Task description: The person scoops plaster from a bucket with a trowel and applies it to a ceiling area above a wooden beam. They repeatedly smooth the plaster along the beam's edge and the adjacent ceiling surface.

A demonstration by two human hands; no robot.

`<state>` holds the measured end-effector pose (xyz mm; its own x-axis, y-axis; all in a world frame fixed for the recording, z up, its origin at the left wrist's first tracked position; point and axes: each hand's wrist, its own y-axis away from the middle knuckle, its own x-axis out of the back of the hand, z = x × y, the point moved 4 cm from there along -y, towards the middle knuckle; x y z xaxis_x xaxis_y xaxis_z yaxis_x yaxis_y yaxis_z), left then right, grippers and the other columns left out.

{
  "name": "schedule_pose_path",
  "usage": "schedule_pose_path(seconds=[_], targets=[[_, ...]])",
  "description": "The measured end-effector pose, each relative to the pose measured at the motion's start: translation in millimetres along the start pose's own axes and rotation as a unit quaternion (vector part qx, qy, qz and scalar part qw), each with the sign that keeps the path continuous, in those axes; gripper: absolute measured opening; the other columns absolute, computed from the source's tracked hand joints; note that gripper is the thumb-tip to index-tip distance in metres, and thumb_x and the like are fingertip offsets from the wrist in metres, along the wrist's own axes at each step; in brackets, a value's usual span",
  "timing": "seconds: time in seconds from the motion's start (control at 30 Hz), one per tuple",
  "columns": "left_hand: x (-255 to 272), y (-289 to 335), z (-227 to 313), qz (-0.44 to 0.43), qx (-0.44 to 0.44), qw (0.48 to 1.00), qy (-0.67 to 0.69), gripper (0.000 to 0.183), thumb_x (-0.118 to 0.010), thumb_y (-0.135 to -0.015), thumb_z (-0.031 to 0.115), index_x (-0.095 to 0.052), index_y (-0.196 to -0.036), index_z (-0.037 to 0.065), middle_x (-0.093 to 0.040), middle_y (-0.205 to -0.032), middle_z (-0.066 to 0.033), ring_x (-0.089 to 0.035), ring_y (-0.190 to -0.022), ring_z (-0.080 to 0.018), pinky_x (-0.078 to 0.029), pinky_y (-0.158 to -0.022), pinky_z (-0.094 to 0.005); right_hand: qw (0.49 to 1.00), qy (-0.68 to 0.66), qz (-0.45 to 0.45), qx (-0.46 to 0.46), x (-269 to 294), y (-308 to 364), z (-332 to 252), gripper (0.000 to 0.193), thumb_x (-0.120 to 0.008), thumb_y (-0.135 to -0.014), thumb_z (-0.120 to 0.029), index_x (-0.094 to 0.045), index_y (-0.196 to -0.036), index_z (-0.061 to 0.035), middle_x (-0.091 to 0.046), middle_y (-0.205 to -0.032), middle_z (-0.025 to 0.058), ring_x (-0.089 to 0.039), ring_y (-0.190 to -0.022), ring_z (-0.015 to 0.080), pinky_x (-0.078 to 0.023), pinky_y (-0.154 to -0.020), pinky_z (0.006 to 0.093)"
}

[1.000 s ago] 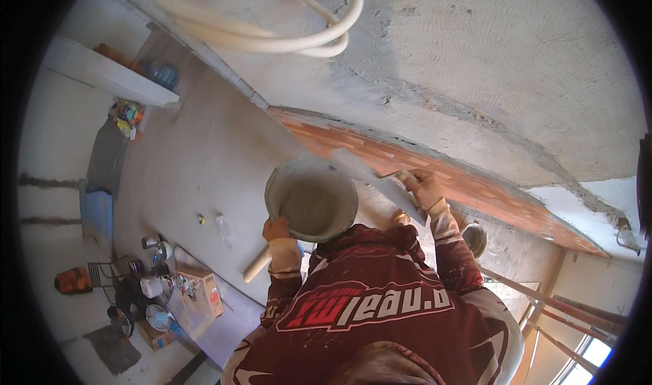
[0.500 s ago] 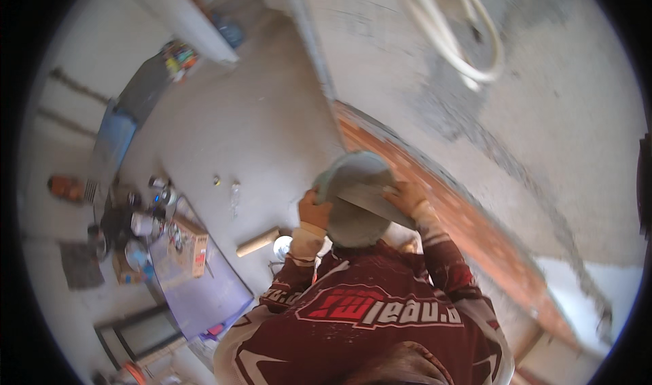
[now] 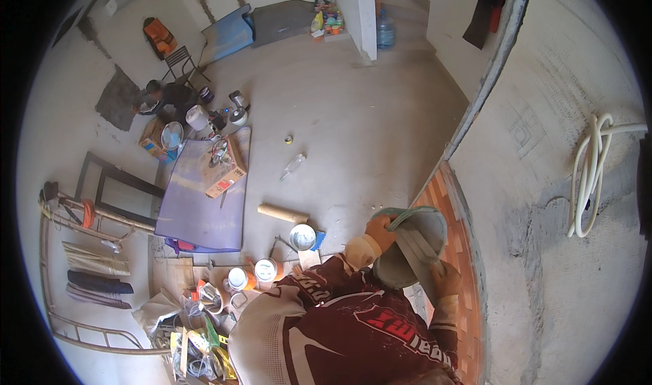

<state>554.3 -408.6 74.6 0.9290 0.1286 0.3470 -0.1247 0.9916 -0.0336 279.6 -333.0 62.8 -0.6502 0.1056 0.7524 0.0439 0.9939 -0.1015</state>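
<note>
A grey-green bucket (image 3: 435, 223) is held tilted in front of my chest, its mouth facing up at me. My left hand (image 3: 380, 233) is closed on the near-left part of its rim. My right hand (image 3: 445, 280) grips a long flat grey blade (image 3: 414, 252), like a wide plastering scraper, which lies across the bucket's mouth. The handle, if it has one, is hidden by my fingers. Grey residue coats the bucket's inside; how much it holds is hard to tell.
A brick strip (image 3: 468, 317) and plastered wall with a coiled white cable (image 3: 589, 181) stand at my right. Left lie open paint buckets (image 3: 266, 269), a cardboard tube (image 3: 282, 213), a glass bottle (image 3: 293, 166) and a purple mat (image 3: 204, 215). Another person (image 3: 178, 98) crouches by the far-left wall.
The view has swung, so the room spreads wider and the bucket sits lower right. Both hands keep hold; the blade now points more steeply toward me across the bucket.
</note>
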Motion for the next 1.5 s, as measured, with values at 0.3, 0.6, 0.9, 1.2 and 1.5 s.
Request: schedule_pose_path(seconds=[0.3,0.6,0.9,1.2,1.5], targets=[[-3.8,-0.2,-25.5,0.006,-0.011,0.998,-0.061,0.026,-0.070,-0.064,0.011,-0.066,-0.088,0.002,-0.066,-0.090,-0.0183,-0.062,-0.083,-0.0332,-0.049,-0.072,-0.0396,1.000,-0.015,0.001,0.007,4.1,9.7,-10.7,0.040,-0.077,-0.072,-0.027,-0.069,-0.100,0.0000,-0.069,-0.090,0.0202,-0.068,-0.082,0.0331,-0.053,-0.073,0.0393],[-1.5,-7.0,-2.1,-0.015,0.006,0.999,-0.030,0.041,-0.070,-0.065,0.015,-0.069,-0.104,0.004,-0.069,-0.090,-0.0172,-0.066,-0.086,-0.0300,-0.051,-0.076,-0.0370,0.996,-0.072,0.025,-0.039,18.1,17.4,-18.1,0.038,-0.076,-0.073,-0.027,-0.069,-0.100,-0.0003,-0.069,-0.089,0.0185,-0.068,-0.081,0.0307,-0.053,-0.075,0.0379],[-9.9,-11.8,-27.8,-0.057,0.183,0.978,0.085,0.041,-0.063,-0.067,0.010,-0.070,-0.106,0.000,-0.066,-0.074,-0.0021,-0.057,-0.063,-0.0085,-0.048,-0.059,-0.0262,0.983,-0.074,0.142,-0.093,33.2,35.5,3.6,0.038,-0.075,-0.075,-0.029,-0.070,-0.101,-0.0027,-0.069,-0.087,0.0169,-0.068,-0.076,0.0287,-0.053,-0.070,0.0360],[-10.7,-8.4,-42.7,-0.033,0.208,0.975,0.068,0.018,-0.066,-0.068,0.004,-0.064,-0.084,-0.003,-0.063,-0.072,-0.0073,-0.058,-0.063,-0.0144,-0.049,-0.056,-0.0291,0.957,-0.127,0.207,-0.159,69.9,15.5,12.7,0.040,-0.073,-0.077,-0.032,-0.069,-0.105,-0.0048,-0.068,-0.083,0.0188,-0.067,-0.075,0.0304,-0.051,-0.071,0.0378],[8.4,0.6,-44.8,0.031,0.235,0.967,0.097,0.030,-0.064,-0.064,0.007,-0.071,-0.092,-0.001,-0.065,-0.073,-0.0026,-0.057,-0.063,-0.0114,-0.049,-0.059,-0.0281,0.946,-0.072,0.193,-0.250,66.9,-29.3,44.5,0.045,-0.070,-0.081,-0.038,-0.070,-0.099,0.0032,-0.070,-0.081,0.0175,-0.066,-0.075,0.0215,-0.050,-0.073,0.0325]])
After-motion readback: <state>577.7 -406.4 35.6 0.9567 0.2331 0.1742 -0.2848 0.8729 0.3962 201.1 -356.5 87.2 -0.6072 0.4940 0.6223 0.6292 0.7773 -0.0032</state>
